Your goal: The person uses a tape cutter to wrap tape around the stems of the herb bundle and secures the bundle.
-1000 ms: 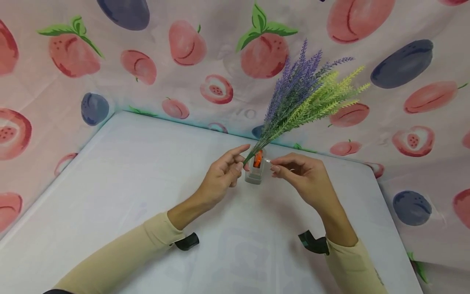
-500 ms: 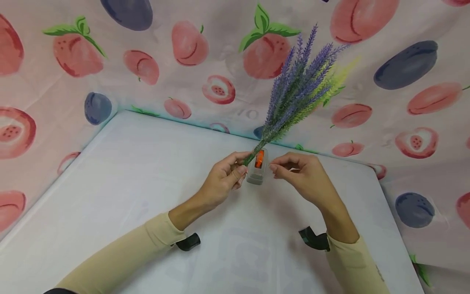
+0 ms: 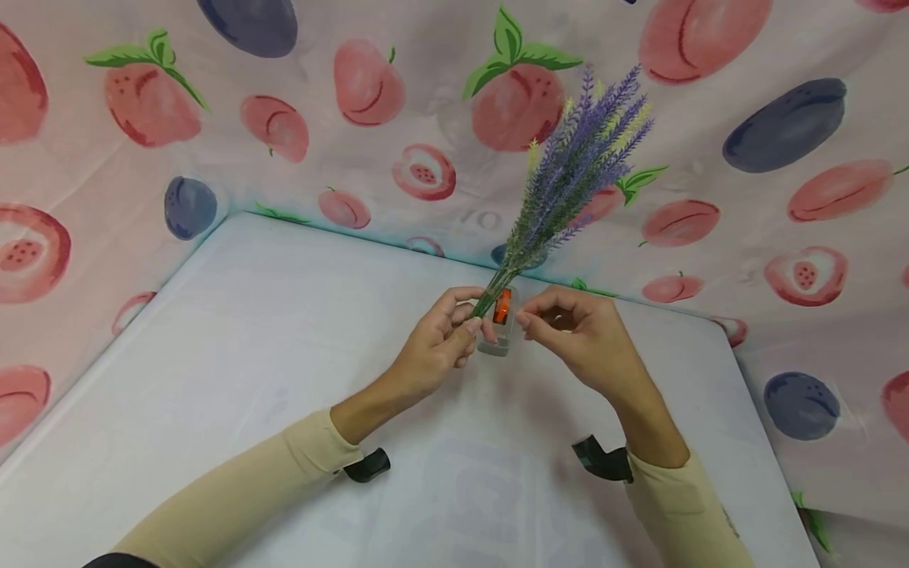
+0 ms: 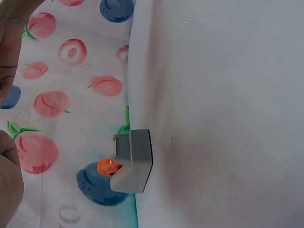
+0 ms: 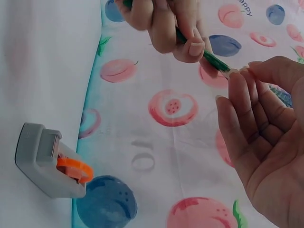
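My left hand [image 3: 439, 339] holds a bunch of artificial lavender [image 3: 561, 181] by its green stems, between thumb and fingers. Purple spikes face me, with some yellow ones behind; the bunch leans up and right. Close beside the stems, my right hand [image 3: 568, 335] has its thumb and forefinger tips together. In the right wrist view a small pale bit of clear tape [image 5: 232, 71] shows between the stems [image 5: 216, 62] and those fingertips. Behind and below the hands stands a grey tape dispenser [image 3: 495, 341] with an orange core [image 3: 503, 306], partly hidden by the left hand.
The white table [image 3: 284, 315] meets a fruit-printed cloth [image 3: 284, 189] along its back edge, just beyond the dispenser. Black curved pieces, one [image 3: 368, 465] at the left wrist and one [image 3: 602, 459] at the right, hang below the sleeves.
The bunch has turned in my left hand: the yellow spikes, earlier at the right, now sit behind the purple ones. The clear piece at my right fingertips no longer shows in the head view.
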`<state>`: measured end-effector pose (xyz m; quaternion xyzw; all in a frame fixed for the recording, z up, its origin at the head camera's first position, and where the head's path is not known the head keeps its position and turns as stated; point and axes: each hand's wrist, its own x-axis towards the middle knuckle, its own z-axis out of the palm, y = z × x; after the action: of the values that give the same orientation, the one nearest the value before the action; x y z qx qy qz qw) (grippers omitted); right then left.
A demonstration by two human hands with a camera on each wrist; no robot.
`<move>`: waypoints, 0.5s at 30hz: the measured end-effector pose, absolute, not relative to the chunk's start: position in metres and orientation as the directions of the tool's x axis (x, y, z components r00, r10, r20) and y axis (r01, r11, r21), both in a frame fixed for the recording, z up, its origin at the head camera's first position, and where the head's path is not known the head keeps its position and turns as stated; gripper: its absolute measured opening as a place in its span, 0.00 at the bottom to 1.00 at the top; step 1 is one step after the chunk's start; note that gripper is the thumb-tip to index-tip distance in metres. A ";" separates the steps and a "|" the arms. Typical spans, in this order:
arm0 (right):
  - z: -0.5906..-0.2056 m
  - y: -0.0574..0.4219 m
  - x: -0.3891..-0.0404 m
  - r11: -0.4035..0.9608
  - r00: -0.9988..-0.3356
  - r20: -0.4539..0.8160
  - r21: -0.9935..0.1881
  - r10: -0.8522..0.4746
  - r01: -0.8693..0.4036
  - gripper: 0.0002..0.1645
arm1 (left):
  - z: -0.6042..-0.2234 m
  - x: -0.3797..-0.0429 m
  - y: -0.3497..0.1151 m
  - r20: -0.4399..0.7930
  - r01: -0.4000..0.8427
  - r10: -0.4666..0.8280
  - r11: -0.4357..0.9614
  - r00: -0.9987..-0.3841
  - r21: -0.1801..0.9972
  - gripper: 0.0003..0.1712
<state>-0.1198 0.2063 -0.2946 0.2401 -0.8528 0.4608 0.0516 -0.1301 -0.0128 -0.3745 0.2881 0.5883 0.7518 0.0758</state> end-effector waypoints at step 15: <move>-0.294 0.198 -0.118 0.425 -0.849 0.396 -0.740 -0.351 -0.521 0.02 | -0.368 -0.128 -0.011 0.304 0.143 0.457 -0.353 -0.836 0.925 0.25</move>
<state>-0.1184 0.1980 -0.2940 0.2597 -0.8393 0.4689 0.0906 -0.1278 -0.0113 -0.3680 0.2683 0.5597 0.7775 0.1010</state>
